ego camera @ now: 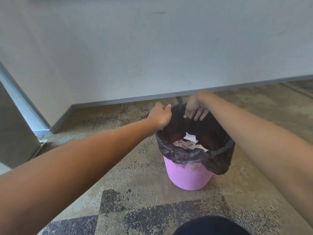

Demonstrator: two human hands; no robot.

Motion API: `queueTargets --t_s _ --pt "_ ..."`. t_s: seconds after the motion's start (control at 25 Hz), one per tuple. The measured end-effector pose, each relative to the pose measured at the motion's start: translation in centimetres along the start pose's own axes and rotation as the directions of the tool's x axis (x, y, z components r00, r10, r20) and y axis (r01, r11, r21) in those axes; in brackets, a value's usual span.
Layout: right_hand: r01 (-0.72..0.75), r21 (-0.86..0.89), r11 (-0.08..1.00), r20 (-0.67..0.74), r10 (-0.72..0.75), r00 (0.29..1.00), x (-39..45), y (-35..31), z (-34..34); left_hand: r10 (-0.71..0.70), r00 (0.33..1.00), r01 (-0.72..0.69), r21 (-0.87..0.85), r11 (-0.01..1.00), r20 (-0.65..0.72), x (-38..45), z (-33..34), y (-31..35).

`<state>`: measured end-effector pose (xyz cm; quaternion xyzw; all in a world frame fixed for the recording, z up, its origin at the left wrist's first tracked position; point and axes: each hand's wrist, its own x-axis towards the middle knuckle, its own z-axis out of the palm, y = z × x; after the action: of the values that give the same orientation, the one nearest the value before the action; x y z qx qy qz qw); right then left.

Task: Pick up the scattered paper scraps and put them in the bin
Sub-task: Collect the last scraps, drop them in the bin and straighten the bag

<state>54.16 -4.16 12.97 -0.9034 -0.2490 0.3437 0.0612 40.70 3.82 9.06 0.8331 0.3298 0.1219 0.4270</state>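
At the far left a grey panel [15, 119] is being shown standing against the pale wall [152, 48], with patterned carpet [135, 192] spread in front of it; no loose scraps are being seen on the carpet that is in view. Moving right, the left hand [160, 116] is being held at the far left edge of the black liner [194, 155], its fingers curled in and apparently pinching the plastic, though the contact itself is being hidden behind the knuckles. Next, the pink bin [186, 177] is being seen standing upright on the carpet, with the liner folded over its rim and the white paper scraps [188, 141] lying crumpled inside at the bottom. Further right, the right hand [194, 109] is being held over the far rim, its fingers bent downward; whether the liner's edge is being gripped or only touched cannot be told. The collecting is being judged as largely done, with the liner now being handled. Several risks are being judged from here: the light bin could be tipped or dragged if the liner is pulled upward unevenly by the two hands; the thin plastic could be torn by a hard tug against the rim; and scraps could be spilled back onto the carpet if one side of the liner is let slip
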Motion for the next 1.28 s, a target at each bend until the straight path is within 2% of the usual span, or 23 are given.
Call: queueTargets --t_s 0.24,0.32,0.4,0.52,0.72,0.92,1.04,1.16,1.28 --pt "0.116 0.018 0.993 -0.154 -0.112 0.982 0.5 -2.5 1.0 0.033 0.995 -0.025 0.083 0.996 -0.091 0.4 -2.1 -2.1" --pt "0.171 -0.119 0.978 -0.300 -0.199 0.933 0.0 -3.5 1.4 0.033 0.995 -0.023 0.098 0.995 -0.099 0.4 -2.6 -2.9" --pt "0.201 -0.142 0.969 -0.453 -0.244 0.857 -0.3 -4.5 2.0 0.038 0.994 -0.028 0.095 0.995 -0.106 0.3 -3.5 -3.7" --pt "0.256 -0.127 0.958 -0.536 -0.283 0.795 -0.4 -6.7 3.2 0.040 0.990 -0.028 0.091 0.995 -0.136 0.2 -5.5 -4.7" --pt "0.363 -0.165 0.917 -0.576 -0.389 0.719 -0.7 -11.7 5.8 0.050 0.969 -0.019 0.127 0.992 -0.243 -0.4 -9.2 -7.4" --pt "0.512 -0.099 0.853 -0.516 -0.484 0.707 0.1 -18.0 9.5 0.030 0.936 0.033 0.172 0.985 -0.350 -0.4 -13.4 -11.8" --pt "0.573 -0.101 0.813 -0.505 -0.538 0.675 -0.1 -21.5 11.4 0.046 0.921 0.035 0.200 0.979 -0.388 -0.9 -15.9 -14.1" --pt "0.610 -0.091 0.787 -0.518 -0.561 0.646 0.2 -23.0 13.1 0.011 0.939 0.062 0.200 0.978 -0.345 -1.7 -16.2 -16.9" --pt "0.556 -0.093 0.826 -0.530 -0.514 0.675 1.3 -22.6 14.2 -0.057 0.975 0.078 0.092 0.993 -0.217 -2.3 -13.8 -17.0"
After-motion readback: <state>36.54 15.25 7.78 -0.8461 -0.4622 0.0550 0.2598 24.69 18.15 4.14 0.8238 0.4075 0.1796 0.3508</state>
